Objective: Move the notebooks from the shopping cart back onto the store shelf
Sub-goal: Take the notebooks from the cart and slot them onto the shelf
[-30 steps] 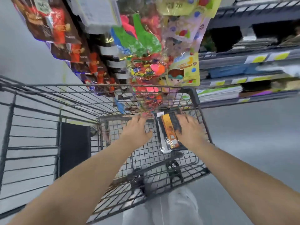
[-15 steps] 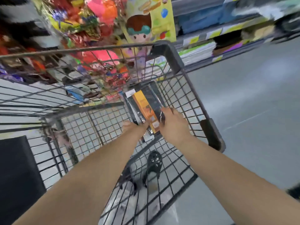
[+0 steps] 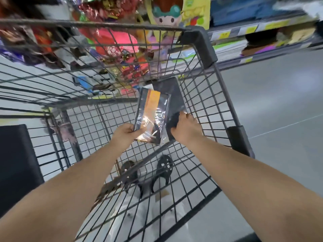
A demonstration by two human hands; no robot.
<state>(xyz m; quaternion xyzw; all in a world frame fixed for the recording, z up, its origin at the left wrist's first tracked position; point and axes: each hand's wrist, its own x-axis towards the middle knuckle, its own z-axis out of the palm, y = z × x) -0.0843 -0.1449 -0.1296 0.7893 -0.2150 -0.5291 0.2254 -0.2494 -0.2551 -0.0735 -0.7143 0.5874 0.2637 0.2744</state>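
Inside the wire shopping cart [image 3: 199, 41], my left hand [image 3: 125, 135] grips the near edge of a plastic-wrapped black notebook with an orange band [image 3: 152, 112], lifted off the cart floor. To its right lies a plain dark notebook [image 3: 172, 95] against the cart's right corner, and my right hand [image 3: 186, 130] is closed on its near end. The store shelf [image 3: 258, 28] with stacked paper goods runs along the upper right, beyond the cart.
Bright packaged toys and party goods [image 3: 111, 42] hang beyond the cart's far side. A black panel [image 3: 15, 165] sits at the cart's left. The grey aisle floor [image 3: 271, 105] spreads to the right. My feet in black sandals [image 3: 162, 170] show through the cart's mesh.
The view has swung closer over the cart. My left hand has taken the orange-banded notebook and raised it; my right hand has shifted right onto the dark notebook beneath.
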